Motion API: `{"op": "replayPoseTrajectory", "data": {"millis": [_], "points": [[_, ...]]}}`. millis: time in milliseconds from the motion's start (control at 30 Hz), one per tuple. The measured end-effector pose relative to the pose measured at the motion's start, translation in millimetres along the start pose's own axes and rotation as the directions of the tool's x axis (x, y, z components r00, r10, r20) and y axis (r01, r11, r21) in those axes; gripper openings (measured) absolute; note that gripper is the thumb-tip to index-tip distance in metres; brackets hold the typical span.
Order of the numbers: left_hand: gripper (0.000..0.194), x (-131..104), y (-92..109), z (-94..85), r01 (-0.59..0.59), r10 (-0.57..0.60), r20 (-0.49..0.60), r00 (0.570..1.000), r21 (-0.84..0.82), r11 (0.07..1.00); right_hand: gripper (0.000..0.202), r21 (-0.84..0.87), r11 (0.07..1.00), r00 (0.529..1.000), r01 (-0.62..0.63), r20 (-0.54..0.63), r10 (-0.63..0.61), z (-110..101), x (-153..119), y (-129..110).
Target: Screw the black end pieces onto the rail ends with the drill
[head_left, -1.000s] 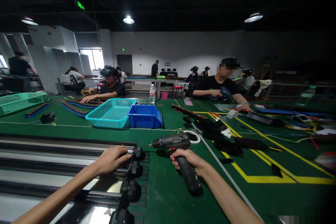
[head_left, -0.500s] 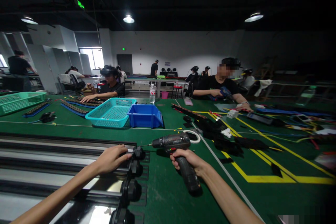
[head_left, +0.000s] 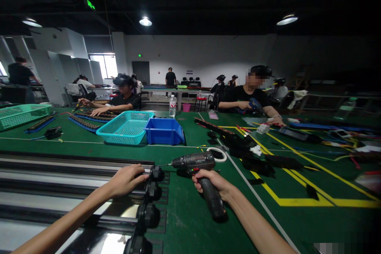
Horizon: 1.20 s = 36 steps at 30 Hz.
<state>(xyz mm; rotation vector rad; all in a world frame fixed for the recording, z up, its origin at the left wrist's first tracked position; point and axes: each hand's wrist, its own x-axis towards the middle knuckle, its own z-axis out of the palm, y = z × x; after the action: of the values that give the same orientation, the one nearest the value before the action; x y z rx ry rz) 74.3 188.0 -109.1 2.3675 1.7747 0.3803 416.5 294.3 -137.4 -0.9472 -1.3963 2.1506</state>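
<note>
My right hand (head_left: pixel 212 182) is wrapped round the grip of a black cordless drill (head_left: pixel 195 161), which points left. Its long thin bit (head_left: pixel 164 165) reaches the end of the farthest long metal housing (head_left: pixel 89 167), by a black ribbed cable gland (head_left: pixel 157 172). Whether the tip sits in a screw is too small to tell. My left hand (head_left: pixel 129 179) lies on top of the housings near that same end, fingers stretched out and bent slightly downward. Several alike housings with black end fittings (head_left: pixel 150 215) lie side by side toward me.
Behind the drill stand a blue bin (head_left: pixel 165 131) and a turquoise basket (head_left: pixel 125 129). A white ring (head_left: pixel 217 154) lies past the drill. Dark strips and wires (head_left: pixel 238 143) spread to the right. Two co-workers sit across the green table (head_left: pixel 184 214); one holds a blue drill (head_left: pixel 256 105).
My hands and the drill stay almost in place. At far left, a co-worker's hand has come up with a tool. A standing person in the background has shifted left and turned.
</note>
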Motion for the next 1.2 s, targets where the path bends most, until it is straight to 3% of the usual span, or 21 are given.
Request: {"op": "replayPoseTrajectory", "data": {"millis": [467, 1000, 1200], "points": [[0.047, -0.8, 1.0, -0.3, -0.007, 0.007, -0.008, 1.000, -0.011, 1.000, 0.021, 0.056, 0.998, 0.999, -0.022, 0.029, 0.020, -2.7, 5.1, 6.6], [0.045, -0.2, -2.4, 0.7, -0.025, 0.025, -0.008, 1.000, -0.009, 1.000, 0.019, 0.225, 0.971, 0.990, -0.084, 0.128, 0.056, -4.0, 9.8, 11.7], [0.045, -0.9, -0.8, 0.0, -0.029, 0.028, -0.015, 0.999, -0.016, 0.999, 0.016, 0.288, 0.955, 0.993, -0.066, 0.112, 0.035, -1.3, 11.8, 12.3]]}}
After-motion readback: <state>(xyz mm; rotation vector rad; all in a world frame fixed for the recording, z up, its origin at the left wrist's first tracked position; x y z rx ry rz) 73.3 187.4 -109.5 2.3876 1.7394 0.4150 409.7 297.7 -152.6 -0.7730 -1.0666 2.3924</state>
